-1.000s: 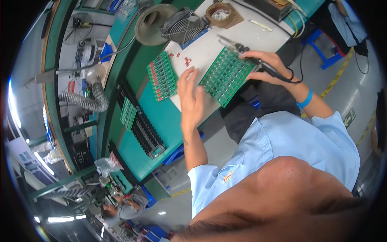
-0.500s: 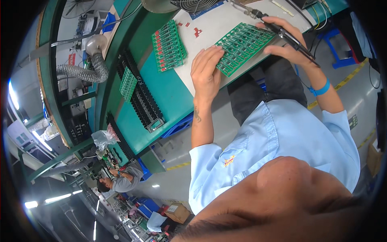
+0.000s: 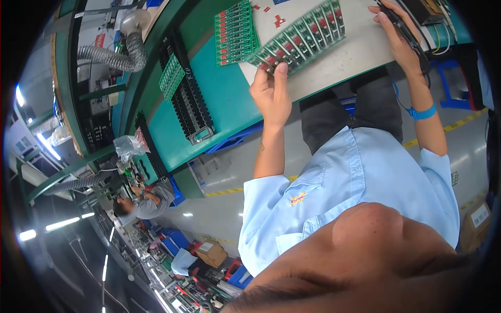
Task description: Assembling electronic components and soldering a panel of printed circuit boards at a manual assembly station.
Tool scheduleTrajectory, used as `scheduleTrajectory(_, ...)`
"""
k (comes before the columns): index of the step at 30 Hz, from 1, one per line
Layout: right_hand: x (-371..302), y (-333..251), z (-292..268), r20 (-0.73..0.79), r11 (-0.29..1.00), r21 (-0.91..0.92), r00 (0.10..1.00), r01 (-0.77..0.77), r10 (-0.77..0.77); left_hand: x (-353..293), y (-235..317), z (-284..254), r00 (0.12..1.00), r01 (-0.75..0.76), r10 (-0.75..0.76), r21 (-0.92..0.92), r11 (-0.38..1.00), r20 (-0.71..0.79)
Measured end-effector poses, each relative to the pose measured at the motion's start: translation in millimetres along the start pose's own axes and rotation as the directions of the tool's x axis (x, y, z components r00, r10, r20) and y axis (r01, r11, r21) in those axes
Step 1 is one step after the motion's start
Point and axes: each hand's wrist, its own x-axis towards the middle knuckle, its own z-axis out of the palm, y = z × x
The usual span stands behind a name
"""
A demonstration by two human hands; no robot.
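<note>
Over the white sheet (image 3: 360, 60) at the front of the green table (image 3: 229, 107), the left hand (image 3: 272, 99) is holding a green circuit board (image 3: 302, 40) by its near left end, pinching it narrowly between thumb and fingers. The board is tilting, turning its row of red parts into view, and whether its lower edge is touching the sheet I cannot tell. To the right, well apart from the board, the right hand (image 3: 401, 48) is holding a black tool (image 3: 407, 28) along its palm; how tightly the fingers are closing on it I cannot tell. A blue band (image 3: 422, 112) is circling the right wrist. Just left of the held board, a stack of green boards (image 3: 235, 36) is lying partly on the table, and a few small red pieces (image 3: 280, 21) are lying beyond the held board on the sheet. Farther left, a long black rack (image 3: 189, 96) is resting on the table, with another green board (image 3: 171, 78) leaning at its left side. Down the bench, a co-worker (image 3: 154, 203) in grey is sitting near a clear plastic bag (image 3: 129, 147).
</note>
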Motion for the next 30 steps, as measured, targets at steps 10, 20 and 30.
scheduleTrajectory(10, -2.1, -4.8, 2.5, -0.007, 1.000, 0.014, 1.000, 0.001, -0.001, -6.9, -5.0, -4.0, 0.962, 0.258, -0.267, -0.481, 0.838, 0.051)
scheduleTrajectory(20, -3.6, -6.4, 4.5, -0.006, 1.000, 0.011, 1.000, 0.006, -0.006, -12.7, -0.2, -5.3, 0.941, 0.317, -0.334, -0.482, 0.817, 0.053)
scheduleTrajectory(30, -3.0, -19.7, 4.7, 0.004, 0.997, -0.074, 0.999, 0.038, -0.038, -15.7, 5.4, 1.3, 0.949, 0.292, -0.314, -0.462, 0.837, 0.030)
